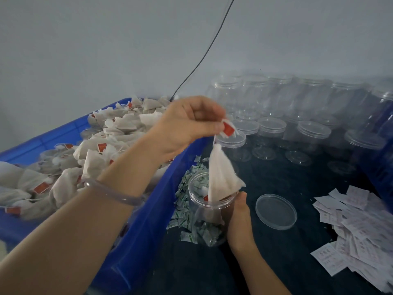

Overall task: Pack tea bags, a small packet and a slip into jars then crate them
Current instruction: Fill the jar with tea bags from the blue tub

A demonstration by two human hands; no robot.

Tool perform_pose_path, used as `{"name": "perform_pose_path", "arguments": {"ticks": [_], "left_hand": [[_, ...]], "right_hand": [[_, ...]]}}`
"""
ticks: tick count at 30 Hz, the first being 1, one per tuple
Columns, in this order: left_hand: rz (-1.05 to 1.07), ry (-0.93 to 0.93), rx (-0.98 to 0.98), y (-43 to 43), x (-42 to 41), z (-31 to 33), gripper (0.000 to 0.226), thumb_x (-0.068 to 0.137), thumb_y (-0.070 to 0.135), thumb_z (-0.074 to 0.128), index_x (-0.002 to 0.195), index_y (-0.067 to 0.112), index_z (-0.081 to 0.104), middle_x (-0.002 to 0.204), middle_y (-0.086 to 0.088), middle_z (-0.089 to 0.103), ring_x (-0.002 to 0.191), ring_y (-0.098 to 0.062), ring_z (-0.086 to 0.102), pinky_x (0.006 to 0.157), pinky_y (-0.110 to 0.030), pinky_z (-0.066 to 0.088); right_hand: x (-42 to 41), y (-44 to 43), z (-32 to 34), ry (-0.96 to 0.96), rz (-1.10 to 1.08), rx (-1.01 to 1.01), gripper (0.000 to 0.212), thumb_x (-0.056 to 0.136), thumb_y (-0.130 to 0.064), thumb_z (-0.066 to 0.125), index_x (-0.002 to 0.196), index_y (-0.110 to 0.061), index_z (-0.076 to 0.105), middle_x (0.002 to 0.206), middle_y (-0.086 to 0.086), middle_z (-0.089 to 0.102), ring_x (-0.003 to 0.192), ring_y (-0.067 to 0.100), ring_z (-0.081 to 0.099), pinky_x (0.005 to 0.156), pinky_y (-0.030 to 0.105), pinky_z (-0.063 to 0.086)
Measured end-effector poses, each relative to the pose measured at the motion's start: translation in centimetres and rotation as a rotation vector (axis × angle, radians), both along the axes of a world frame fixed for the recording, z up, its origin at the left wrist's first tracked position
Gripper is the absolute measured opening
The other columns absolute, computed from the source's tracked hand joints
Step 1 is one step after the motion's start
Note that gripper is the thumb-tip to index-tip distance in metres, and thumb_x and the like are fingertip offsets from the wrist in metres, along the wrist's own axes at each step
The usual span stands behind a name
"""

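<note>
The left grip (pixel 191 124) pinched the red tag (pixel 228 129) of a tea bag (pixel 221 177), which dangled by its string over the open jar (pixel 204 220), lower edge at the mouth. The right grip (pixel 240 220) grasped the jar's wall near the bench's front edge, beside the blue crate (pixel 148 209). The bag looked light, soft and limp, so the tag seemed the best hold. The thin, slick jar likely needed steadying.
</note>
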State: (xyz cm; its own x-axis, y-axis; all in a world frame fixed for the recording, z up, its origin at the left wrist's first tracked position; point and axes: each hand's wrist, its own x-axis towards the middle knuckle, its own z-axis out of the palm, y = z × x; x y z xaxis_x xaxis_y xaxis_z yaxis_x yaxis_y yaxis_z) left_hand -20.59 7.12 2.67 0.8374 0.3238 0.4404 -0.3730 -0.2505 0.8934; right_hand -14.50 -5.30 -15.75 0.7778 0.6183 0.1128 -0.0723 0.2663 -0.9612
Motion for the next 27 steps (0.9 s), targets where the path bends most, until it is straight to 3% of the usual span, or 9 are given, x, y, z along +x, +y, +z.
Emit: {"name": "perform_pose_path", "arguments": {"ticks": [4,11,14,18,20,23,27], "left_hand": [[0.051,0.121,0.141,0.6,-0.1,-1.4,0.031,0.075,-0.02,0.063,0.082,0.01,0.064,0.07,0.008,0.071,0.071,-0.005,0.068,0.077,-0.02,0.056],[-0.172,0.302,0.257,1.0,-1.4,-1.5,0.027,0.072,-0.011,0.068,0.082,0.015,0.067,0.075,0.005,0.073,0.075,-0.008,0.07,0.073,-0.019,0.056],[-0.17,0.357,0.385,0.7,-1.7,-1.3,0.029,0.075,-0.012,0.071,0.079,0.016,0.067,0.078,0.006,0.073,0.078,-0.01,0.069,0.078,-0.026,0.057],[-0.147,0.598,0.732,0.0,-1.4,-1.9,0.023,0.078,0.0,0.074,0.076,0.021,0.066,0.082,0.005,0.071,0.081,-0.015,0.069,0.085,-0.037,0.056],[-0.139,0.672,0.85,-0.3,-1.1,-2.3,0.018,0.078,0.007,0.075,0.075,0.022,0.066,0.081,0.009,0.069,0.08,-0.005,0.066,0.087,-0.03,0.053],[-0.107,0.688,0.959,-0.7,-0.7,-2.7,0.011,0.078,0.013,0.076,0.078,0.021,0.068,0.083,0.016,0.065,0.084,0.011,0.054,0.08,-0.004,0.038],[-0.093,0.624,0.956,-0.6,-1.0,-2.5,0.015,0.08,0.014,0.075,0.09,0.026,0.073,0.084,0.023,0.063,0.088,0.014,0.052,0.075,0.001,0.035]], "right_hand": [[0.1,0.0,0.1,-0.031,0.022,0.005,0.085,0.074,-0.078,0.033,0.121,-0.014,0.065,0.115,0.004,0.072,0.111,0.018,0.066,0.096,0.035,0.05],[-0.1,0.1,0.4,-0.028,0.02,0.017,0.086,0.073,-0.078,0.034,0.119,-0.012,0.065,0.116,0.006,0.071,0.111,0.021,0.066,0.094,0.036,0.051],[-0.2,0.1,0.5,-0.03,0.021,0.021,0.081,0.074,-0.077,0.034,0.115,-0.015,0.067,0.113,0.004,0.072,0.107,0.017,0.067,0.087,0.028,0.053],[-0.2,0.1,0.5,-0.016,0.028,0.048,0.075,0.08,-0.07,0.035,0.116,-0.013,0.066,0.111,0.006,0.073,0.105,0.017,0.068,0.08,0.018,0.052],[0.0,0.1,0.3,-0.006,0.029,0.052,0.069,0.086,-0.062,0.032,0.117,-0.011,0.065,0.111,0.007,0.073,0.105,0.018,0.068,0.079,0.019,0.053],[0.2,0.1,0.2,0.003,0.048,0.041,0.068,0.087,-0.059,0.028,0.118,-0.012,0.065,0.11,0.005,0.073,0.105,0.018,0.069,0.078,0.021,0.053],[0.2,0.2,0.1,0.006,0.036,0.031,0.061,0.087,-0.06,0.026,0.103,-0.026,0.075,0.104,0.002,0.075,0.099,0.012,0.07,0.074,0.019,0.054]]}}
